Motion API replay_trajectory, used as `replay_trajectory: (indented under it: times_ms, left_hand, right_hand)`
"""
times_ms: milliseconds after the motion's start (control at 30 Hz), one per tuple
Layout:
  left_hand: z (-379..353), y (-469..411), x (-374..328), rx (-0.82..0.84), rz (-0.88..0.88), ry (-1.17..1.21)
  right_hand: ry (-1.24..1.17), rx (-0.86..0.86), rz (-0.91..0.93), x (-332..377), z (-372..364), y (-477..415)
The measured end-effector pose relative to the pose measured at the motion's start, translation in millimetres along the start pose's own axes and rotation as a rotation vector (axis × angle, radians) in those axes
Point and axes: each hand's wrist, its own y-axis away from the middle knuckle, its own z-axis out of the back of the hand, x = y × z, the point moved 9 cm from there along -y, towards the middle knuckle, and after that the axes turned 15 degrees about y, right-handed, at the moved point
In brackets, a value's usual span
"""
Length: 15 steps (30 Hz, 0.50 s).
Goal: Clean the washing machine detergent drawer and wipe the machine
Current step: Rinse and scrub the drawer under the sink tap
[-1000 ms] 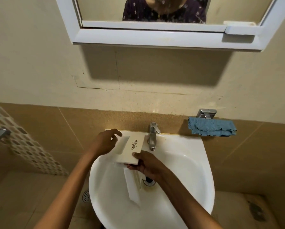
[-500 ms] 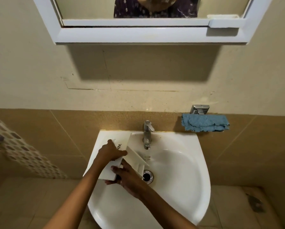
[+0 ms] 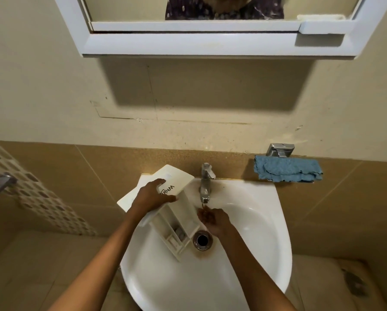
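The white plastic detergent drawer [image 3: 176,223] is gripped by the left hand [image 3: 152,198] at its flat front panel, which bears dark lettering. The fingers [image 3: 160,182] are curled over the panel's face, and the thumb is pressed along its lower edge. From under those fingers the drawer's compartmented body is angled downward into the white ceramic basin [image 3: 255,243], its far end lying just beside the dark round drain [image 3: 202,240].

The right hand [image 3: 217,222] is held just right of the drawer's side wall. Its fingers [image 3: 204,215] are loosely cupped and close together, directly beneath the spout of the chrome tap [image 3: 206,182]. Nothing is seen held in them, and whether they touch the drawer cannot be told.

Beyond the right fingers, a folded blue cloth [image 3: 287,171] is draped under a metal wall holder [image 3: 280,150]. Above, a white-framed mirror cabinet [image 3: 210,43] is mounted on the beige wall [image 3: 53,86], over brown tiles [image 3: 120,158]. Far left of the left fingers, a patterned tile strip [image 3: 37,198] is seen.
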Motion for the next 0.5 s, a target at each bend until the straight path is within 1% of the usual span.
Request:
replay_trajectory:
  times_ms: [67, 167, 400, 500]
  left_hand:
    - [-0.1, 0.0, -0.4, 0.003, -0.010, 0.016]
    - [2.6, -0.6, -1.0, -0.008, -0.020, 0.016]
    - [7.7, -0.2, -6.1, -0.036, -0.047, 0.015]
    - [5.7, 0.6, -11.8, -0.023, -0.082, 0.004]
  right_hand:
    - [-0.093, -0.001, 0.009, 5.0, -5.5, -8.1]
    - [-0.048, -0.036, -0.015, 6.5, -6.9, -14.6]
    - [0.034, 0.041, -0.064, -3.0, -15.4, -11.5]
    - [0.056, 0.042, -0.051, -5.7, -20.2, -7.6]
